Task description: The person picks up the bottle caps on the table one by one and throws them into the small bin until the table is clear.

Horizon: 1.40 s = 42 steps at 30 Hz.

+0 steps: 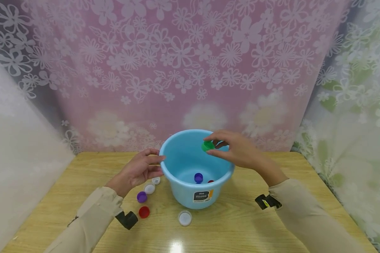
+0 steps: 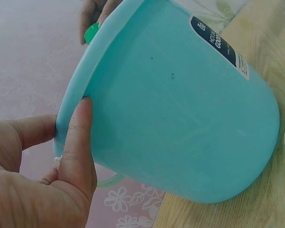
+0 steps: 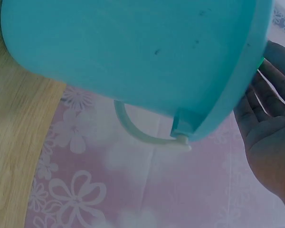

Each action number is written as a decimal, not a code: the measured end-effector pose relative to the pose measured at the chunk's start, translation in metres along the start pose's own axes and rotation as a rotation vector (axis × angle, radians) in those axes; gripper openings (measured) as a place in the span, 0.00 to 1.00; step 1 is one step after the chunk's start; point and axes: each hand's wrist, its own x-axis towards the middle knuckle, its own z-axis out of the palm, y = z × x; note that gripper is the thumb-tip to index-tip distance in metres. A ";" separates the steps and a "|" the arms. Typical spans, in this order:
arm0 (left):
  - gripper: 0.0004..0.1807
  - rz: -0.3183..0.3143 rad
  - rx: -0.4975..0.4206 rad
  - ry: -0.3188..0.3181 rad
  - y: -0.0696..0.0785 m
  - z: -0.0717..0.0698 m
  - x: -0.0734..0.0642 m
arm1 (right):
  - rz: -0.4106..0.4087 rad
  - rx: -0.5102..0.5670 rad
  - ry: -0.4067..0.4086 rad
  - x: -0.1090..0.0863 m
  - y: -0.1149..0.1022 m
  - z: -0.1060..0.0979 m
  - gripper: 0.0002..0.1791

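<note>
A light blue plastic bucket (image 1: 182, 195) stands upright on the table. My left hand (image 1: 140, 170) holds its rim at the left, with fingers on either side of the edge in the left wrist view. Over the bucket's mouth, at the right, my right hand (image 1: 239, 149) pinches a green bottle cap (image 1: 208, 146) between thumb and fingers. Inside the bucket lie a purple cap (image 1: 198, 177) and a red cap (image 1: 210, 181), the red one mostly hidden by the front rim. The right wrist view shows the hand beyond the rim, the green cap almost hidden.
On the wooden table (image 1: 240, 225), left of the bucket, lie two white caps (image 1: 150, 189), a purple cap (image 1: 141, 197) and a red cap (image 1: 144, 212). Another white cap (image 1: 185, 218) is in front. The bucket's pale handle (image 3: 142, 135) hangs behind; a floral curtain (image 1: 190, 70) backs the table.
</note>
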 end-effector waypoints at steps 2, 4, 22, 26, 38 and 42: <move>0.21 -0.001 0.000 -0.001 0.000 0.001 0.000 | 0.009 -0.004 -0.019 0.004 0.001 0.003 0.21; 0.20 -0.003 -0.003 0.001 0.000 0.001 0.000 | 0.021 -0.006 -0.039 0.008 0.002 0.007 0.21; 0.23 -0.008 -0.018 0.001 0.000 0.001 -0.001 | 0.050 0.008 -0.163 0.032 0.010 0.034 0.21; 0.23 -0.006 -0.016 0.008 0.000 0.002 -0.001 | 0.049 0.001 -0.172 0.032 0.010 0.035 0.21; 0.22 -0.005 -0.006 -0.003 -0.001 0.001 -0.001 | 0.047 -0.013 -0.143 0.029 0.009 0.035 0.21; 0.22 -0.001 -0.008 -0.003 -0.001 0.001 -0.001 | 0.027 -0.017 -0.087 0.029 0.011 0.036 0.17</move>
